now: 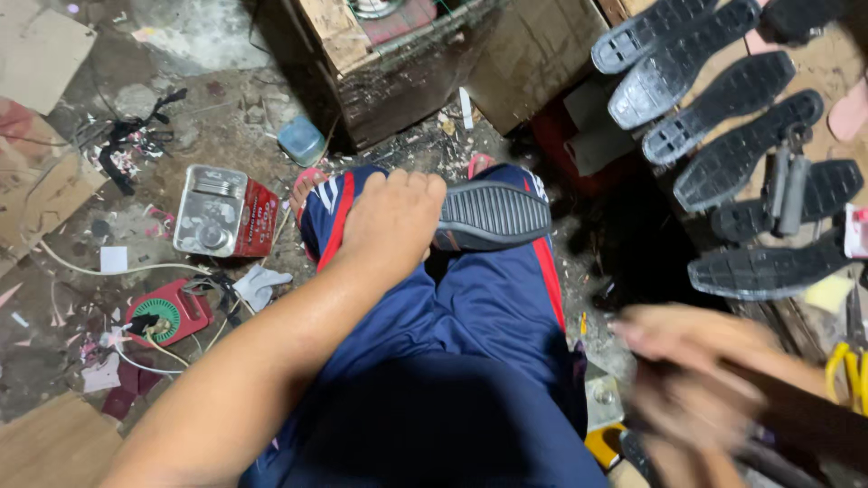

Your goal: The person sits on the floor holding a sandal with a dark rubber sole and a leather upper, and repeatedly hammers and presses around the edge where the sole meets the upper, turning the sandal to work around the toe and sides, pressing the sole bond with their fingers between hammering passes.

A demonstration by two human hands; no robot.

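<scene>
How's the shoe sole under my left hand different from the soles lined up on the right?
The sole on the lap lies alone across the knees, pinned by the left hand; the row of soles rests untouched, side by side on the bench. The lap sole lies level; the row soles slant. All are dark, ribbed rubber.

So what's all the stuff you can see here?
Shoe sole: one, dark grey, ribbed, across the knees, under the left hand.
Row of soles: about eight, black, on the bench at right.
Tin box: one, red and silver, on the floor.
Round device: one, red with green middle, on the floor.
Plastic tub: one, pale blue, by the wooden crate.
Pliers: one, yellow handles, right edge.
Trousers: blue, red stripes.
Left hand: pressing the sole.
Right hand: blurred, lower right.
</scene>
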